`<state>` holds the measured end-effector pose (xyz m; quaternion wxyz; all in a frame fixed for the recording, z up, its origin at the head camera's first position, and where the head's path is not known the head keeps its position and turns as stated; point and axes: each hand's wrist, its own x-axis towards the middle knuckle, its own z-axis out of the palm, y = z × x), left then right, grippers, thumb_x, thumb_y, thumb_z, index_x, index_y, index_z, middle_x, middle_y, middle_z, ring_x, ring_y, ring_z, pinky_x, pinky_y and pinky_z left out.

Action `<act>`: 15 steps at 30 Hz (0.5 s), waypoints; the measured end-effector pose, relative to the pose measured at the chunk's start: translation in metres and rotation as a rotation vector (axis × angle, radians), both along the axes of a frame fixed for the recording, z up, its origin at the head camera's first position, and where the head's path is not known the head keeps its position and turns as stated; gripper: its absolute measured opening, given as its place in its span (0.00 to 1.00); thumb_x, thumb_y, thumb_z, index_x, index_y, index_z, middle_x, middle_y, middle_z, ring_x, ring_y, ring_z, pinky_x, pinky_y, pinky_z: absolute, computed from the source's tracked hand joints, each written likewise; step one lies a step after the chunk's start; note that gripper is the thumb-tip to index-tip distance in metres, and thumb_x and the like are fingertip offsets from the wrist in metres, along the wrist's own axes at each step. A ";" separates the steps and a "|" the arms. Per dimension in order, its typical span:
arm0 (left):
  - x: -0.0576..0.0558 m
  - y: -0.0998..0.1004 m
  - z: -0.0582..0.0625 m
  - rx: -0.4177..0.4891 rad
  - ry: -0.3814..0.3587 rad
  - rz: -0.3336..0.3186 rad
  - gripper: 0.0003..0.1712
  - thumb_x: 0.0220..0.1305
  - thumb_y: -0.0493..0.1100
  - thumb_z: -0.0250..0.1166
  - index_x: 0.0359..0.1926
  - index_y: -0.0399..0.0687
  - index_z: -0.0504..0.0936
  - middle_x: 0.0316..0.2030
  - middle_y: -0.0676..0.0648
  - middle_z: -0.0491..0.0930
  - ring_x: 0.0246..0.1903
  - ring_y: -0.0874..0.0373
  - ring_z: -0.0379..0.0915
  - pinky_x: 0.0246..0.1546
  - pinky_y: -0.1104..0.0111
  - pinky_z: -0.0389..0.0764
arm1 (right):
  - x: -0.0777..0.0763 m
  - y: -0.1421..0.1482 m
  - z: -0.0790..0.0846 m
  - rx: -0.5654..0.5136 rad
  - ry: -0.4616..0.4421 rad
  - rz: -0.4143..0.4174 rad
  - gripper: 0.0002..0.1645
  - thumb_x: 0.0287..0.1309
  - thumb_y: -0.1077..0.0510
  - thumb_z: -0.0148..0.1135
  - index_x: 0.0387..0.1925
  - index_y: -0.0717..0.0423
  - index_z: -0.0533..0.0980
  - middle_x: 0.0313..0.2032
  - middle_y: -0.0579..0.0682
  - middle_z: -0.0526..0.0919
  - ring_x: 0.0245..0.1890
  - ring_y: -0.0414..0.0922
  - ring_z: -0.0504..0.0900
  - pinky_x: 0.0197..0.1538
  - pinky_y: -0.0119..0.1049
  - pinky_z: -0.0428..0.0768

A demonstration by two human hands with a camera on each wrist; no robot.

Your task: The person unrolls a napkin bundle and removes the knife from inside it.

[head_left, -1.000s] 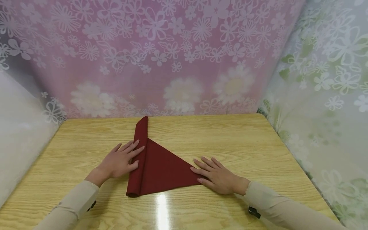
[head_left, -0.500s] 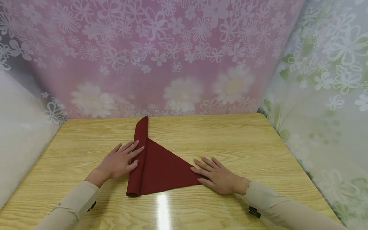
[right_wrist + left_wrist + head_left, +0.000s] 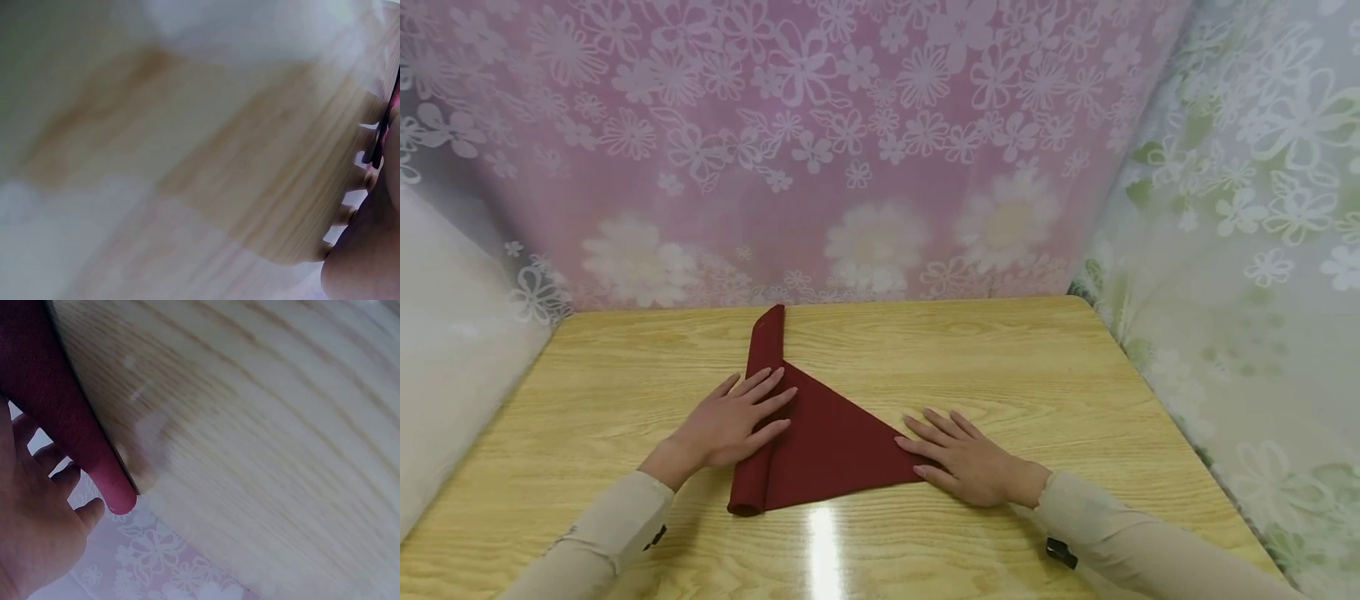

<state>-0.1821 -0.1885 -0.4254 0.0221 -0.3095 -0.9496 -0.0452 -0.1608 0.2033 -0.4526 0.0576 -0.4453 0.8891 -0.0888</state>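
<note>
- Head view: a dark red cloth point(image 3: 838, 450) lies on a pale yellow, wood-grained tabletop point(image 3: 1015, 358), left of the middle. Its left part is a long roll point(image 3: 767, 337) that runs from the far edge of the tabletop towards the near side; its other part is a flat triangle, narrowing towards the right edge.
- The left hand point(image 3: 730, 425) rests across the middle of the roll, fingers spread and extended, the tips reaching over onto the flat triangle. It lies loose on the cloth and grasps nothing.
- The right hand point(image 3: 970, 462) lies palm down at the narrow tip of the triangle, fingers extended and apart, some of them touching the cloth. It too is released.
- Both arms wear beige sleeves point(image 3: 1150, 533), with a small black object point(image 3: 1062, 552) under each cuff. A pink floral curtain point(image 3: 880, 150) hangs behind the far edge; a pale green-and-white floral curtain point(image 3: 1255, 267) hangs along the right edge.
- Left wrist view: the roll slants down from the top left, its end by the tabletop's far edge. The left hand is beside it, fingers separated.
- Right wrist view: the tabletop is blurred. The right hand is cut off at the border, with a sliver of red beside it; its grip cannot be told from here.
</note>
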 end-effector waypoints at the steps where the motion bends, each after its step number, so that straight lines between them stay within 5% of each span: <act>1: 0.000 0.001 -0.001 -0.004 -0.002 -0.003 0.32 0.72 0.62 0.46 0.70 0.52 0.66 0.71 0.42 0.55 0.70 0.47 0.47 0.66 0.46 0.50 | 0.000 0.000 0.000 0.007 -0.001 -0.001 0.30 0.75 0.43 0.35 0.74 0.43 0.55 0.74 0.49 0.48 0.73 0.54 0.43 0.68 0.59 0.44; 15: -0.003 0.002 -0.002 -0.062 -0.013 -0.007 0.30 0.68 0.57 0.55 0.65 0.49 0.72 0.70 0.42 0.57 0.70 0.46 0.46 0.66 0.46 0.52 | -0.001 0.000 0.002 0.052 -0.027 -0.019 0.31 0.75 0.41 0.33 0.74 0.41 0.52 0.74 0.47 0.44 0.73 0.52 0.39 0.69 0.57 0.41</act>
